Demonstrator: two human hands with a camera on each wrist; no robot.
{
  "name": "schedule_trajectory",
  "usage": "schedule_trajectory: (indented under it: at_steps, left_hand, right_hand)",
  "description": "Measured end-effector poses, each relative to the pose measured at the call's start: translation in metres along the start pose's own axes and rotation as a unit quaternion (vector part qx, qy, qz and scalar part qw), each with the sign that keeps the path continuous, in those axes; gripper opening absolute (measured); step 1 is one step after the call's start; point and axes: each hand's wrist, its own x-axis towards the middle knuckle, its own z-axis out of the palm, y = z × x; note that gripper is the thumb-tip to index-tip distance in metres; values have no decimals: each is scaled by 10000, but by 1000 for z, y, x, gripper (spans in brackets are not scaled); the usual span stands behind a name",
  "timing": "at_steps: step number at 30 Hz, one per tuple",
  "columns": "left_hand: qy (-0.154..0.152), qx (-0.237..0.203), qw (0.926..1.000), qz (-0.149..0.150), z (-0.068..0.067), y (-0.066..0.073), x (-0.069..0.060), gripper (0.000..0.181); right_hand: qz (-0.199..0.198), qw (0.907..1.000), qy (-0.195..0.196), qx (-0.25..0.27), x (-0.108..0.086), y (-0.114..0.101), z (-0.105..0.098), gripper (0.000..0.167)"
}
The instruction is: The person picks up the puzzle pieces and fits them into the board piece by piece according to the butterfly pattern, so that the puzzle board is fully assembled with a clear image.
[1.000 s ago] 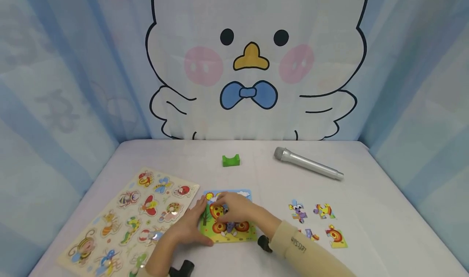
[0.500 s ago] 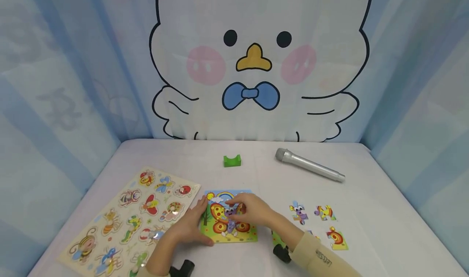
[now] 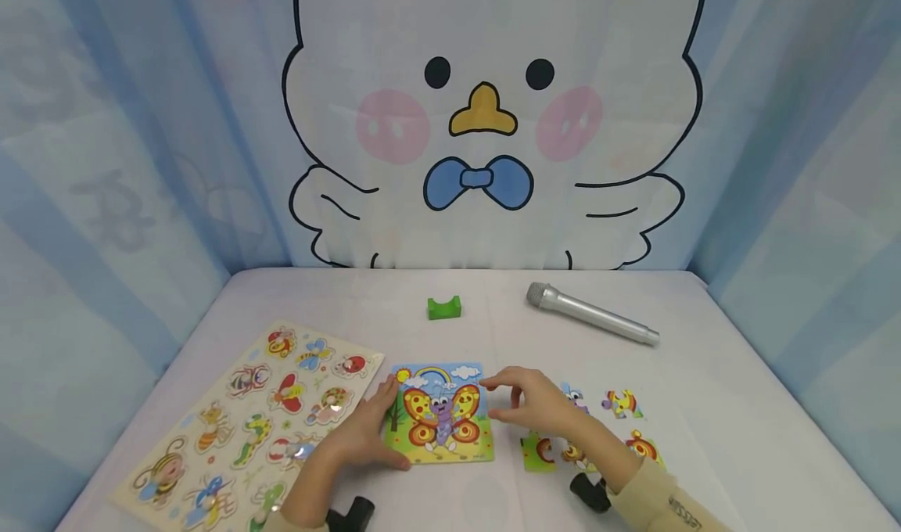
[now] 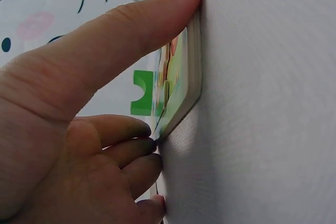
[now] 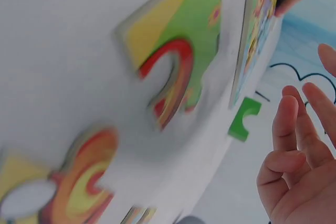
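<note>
A square butterfly puzzle (image 3: 464, 432) lies flat on the table, its butterfly picture filled in. My left hand (image 3: 360, 436) holds it by the near left corner: the thumb is on the near edge and the fingers lie along the left edge, as the left wrist view shows closer up. Just right of the puzzle hovers my right hand (image 3: 538, 401), thumb and forefinger apart with nothing between them. Beneath and beyond the right hand are loose puzzle pieces: a green corner piece (image 3: 536, 454), a yellow-and-purple piece (image 3: 622, 404) and others partly hidden by the arm.
A large insect puzzle board (image 3: 232, 426) lies at the left, partly under the left forearm. Farther back stand a green block (image 3: 444, 308) with a scooped top and a silver microphone (image 3: 594, 315). A printed curtain (image 3: 486, 227) hangs behind the table.
My right hand has drawn back from over the puzzle to its right side, uncovering the whole butterfly picture. The left hand has stayed at the puzzle's corner.
</note>
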Motion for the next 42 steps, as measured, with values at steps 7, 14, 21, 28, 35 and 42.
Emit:
schedule_trajectory:
  at_steps: [7, 14, 21, 28, 35, 42]
  left_hand:
    - [-2, -13, 10000, -40, 0, 0, -1, 116]
    - [-7, 20, 10000, -31, 1, -3, 1, 116]
    - [3, 3, 10000, -41, 0, -2, 1, 115]
    - [0, -66, 10000, -13, 1, 0, -1, 116]
    - [-25, -13, 10000, -81, 1, -2, 1, 116]
    - [-12, 7, 10000, -97, 0, -2, 1, 117]
  right_hand:
    - [275, 9992, 104, -268, -14, 16, -19, 40]
    - [404, 9984, 289, -272, -33, 34, -40, 41]
    - [802, 9947, 471, -431, -49, 51, -56, 44]
    - [1010, 9920, 494, -572, -59, 62, -61, 46]
    - [891, 9933, 248, -698, -62, 74, -68, 49]
    - [1362, 9882, 13, -700, -59, 82, -64, 47]
